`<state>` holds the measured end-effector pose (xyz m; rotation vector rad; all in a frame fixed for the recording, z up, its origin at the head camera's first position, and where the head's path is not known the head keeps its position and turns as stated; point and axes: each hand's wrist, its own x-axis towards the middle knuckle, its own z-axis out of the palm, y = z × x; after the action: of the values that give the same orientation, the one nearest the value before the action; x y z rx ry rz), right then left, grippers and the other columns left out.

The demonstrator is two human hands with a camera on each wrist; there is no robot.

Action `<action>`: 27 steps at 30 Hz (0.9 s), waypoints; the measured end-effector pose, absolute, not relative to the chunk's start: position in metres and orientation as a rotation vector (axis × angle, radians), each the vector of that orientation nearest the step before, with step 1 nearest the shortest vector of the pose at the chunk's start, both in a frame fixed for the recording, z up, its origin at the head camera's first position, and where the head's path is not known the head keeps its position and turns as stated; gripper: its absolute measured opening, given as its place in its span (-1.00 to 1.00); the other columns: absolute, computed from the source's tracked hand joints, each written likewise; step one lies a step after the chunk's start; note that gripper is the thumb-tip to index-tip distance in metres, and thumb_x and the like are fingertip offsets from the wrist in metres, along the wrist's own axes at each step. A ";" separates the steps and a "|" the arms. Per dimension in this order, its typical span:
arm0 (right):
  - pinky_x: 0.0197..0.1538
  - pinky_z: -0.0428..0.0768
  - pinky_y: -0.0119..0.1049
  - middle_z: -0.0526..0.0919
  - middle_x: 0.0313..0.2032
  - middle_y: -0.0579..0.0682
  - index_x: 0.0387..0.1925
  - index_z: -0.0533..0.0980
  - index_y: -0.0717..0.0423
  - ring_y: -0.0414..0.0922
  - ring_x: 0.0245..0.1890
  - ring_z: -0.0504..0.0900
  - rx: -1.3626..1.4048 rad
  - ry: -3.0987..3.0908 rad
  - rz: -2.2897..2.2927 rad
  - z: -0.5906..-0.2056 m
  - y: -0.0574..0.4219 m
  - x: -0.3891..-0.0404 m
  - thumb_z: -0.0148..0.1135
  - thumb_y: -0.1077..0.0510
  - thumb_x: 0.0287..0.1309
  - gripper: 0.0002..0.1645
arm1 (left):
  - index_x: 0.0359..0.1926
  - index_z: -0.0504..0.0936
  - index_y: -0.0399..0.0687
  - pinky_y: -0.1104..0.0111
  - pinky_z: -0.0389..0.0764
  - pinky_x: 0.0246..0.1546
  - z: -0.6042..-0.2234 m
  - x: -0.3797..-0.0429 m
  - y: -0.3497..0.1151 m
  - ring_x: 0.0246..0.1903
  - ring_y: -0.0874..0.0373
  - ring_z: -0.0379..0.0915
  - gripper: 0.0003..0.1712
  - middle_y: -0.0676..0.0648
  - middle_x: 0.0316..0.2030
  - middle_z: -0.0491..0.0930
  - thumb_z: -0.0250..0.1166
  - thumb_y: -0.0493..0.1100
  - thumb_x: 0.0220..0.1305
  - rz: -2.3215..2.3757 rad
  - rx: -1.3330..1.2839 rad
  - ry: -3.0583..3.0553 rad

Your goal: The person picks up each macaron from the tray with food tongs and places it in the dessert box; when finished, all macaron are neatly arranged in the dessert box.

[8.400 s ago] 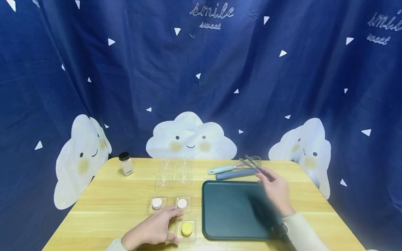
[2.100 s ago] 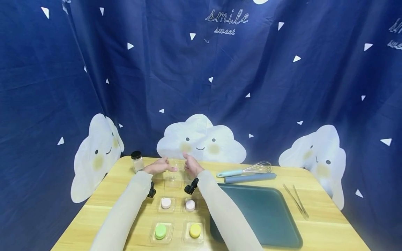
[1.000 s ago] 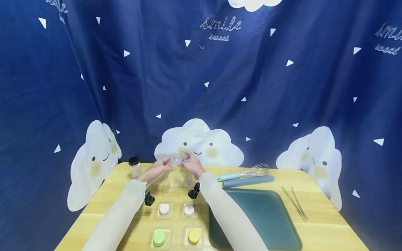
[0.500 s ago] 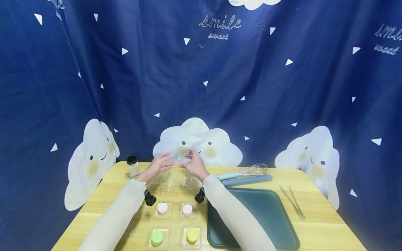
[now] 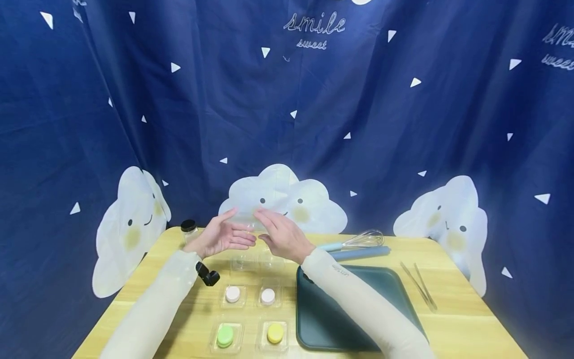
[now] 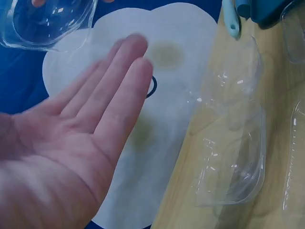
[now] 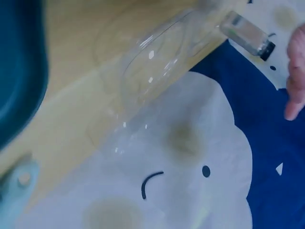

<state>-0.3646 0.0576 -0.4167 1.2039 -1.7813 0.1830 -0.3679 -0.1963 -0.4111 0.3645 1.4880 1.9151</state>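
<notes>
My right hand (image 5: pixel 287 239) holds a clear plastic domed lid (image 6: pixel 50 21) above the back of the table; its fingertips show at the lid's edge in the left wrist view. In the head view the lid is only a faint shine between the hands. Facing it, my left hand (image 5: pixel 223 237) has its fingers extended, palm turned inward, apart from the lid in the left wrist view. Below them, more clear lids (image 6: pixel 233 167) stand on the table. Nearer lie a green macaron (image 5: pixel 225 336), a yellow macaron (image 5: pixel 275 333) and two pale macarons (image 5: pixel 232 294), each in a clear square base.
A dark green tray (image 5: pixel 323 339) lies to the right, under my right sleeve. Behind it are a whisk (image 5: pixel 365 239) and a blue rolling pin (image 5: pixel 363 253). Tweezers (image 5: pixel 419 286) lie right of the tray. A black-capped jar (image 5: pixel 189 227) stands behind my left wrist.
The tweezers, earlier in my right hand, now lie beside the tray. Both hands moved to the back and a lid was lifted. Lately my left palm turned inward and my right hand rotated over.
</notes>
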 end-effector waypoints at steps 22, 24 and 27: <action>0.28 0.63 -0.20 0.67 0.12 0.21 0.23 0.43 0.38 0.03 0.19 0.68 1.291 -1.461 0.030 -0.425 0.065 -0.366 0.41 0.12 0.17 -0.32 | 0.14 0.59 -0.27 0.20 0.65 0.22 -0.412 -0.356 -0.195 0.08 -0.03 0.69 -0.38 -0.16 0.03 0.74 -0.33 0.01 0.66 1.822 0.658 1.408; 0.31 0.62 -0.20 0.66 0.14 0.20 0.24 0.42 0.37 0.03 0.20 0.67 1.286 -1.493 0.040 -0.426 0.066 -0.365 0.44 0.13 0.12 -0.29 | 0.13 0.59 -0.28 0.20 0.67 0.20 -0.413 -0.356 -0.194 0.06 -0.02 0.70 -0.38 -0.16 0.02 0.74 -0.32 -0.01 0.66 1.842 0.652 1.421; 0.38 0.55 -0.19 0.63 0.16 0.18 0.27 0.39 0.34 0.03 0.25 0.62 1.277 -1.561 0.059 -0.428 0.067 -0.363 0.40 0.14 0.11 -0.27 | 0.14 0.58 -0.27 0.22 0.68 0.17 -0.416 -0.353 -0.192 0.03 0.01 0.72 -0.46 -0.17 0.01 0.75 -0.26 -0.05 0.66 1.892 0.637 1.509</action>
<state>-0.3626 0.0666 -0.4275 1.2774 -1.5613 0.0594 -0.3532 -0.1922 -0.4164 0.6373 1.5089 1.8922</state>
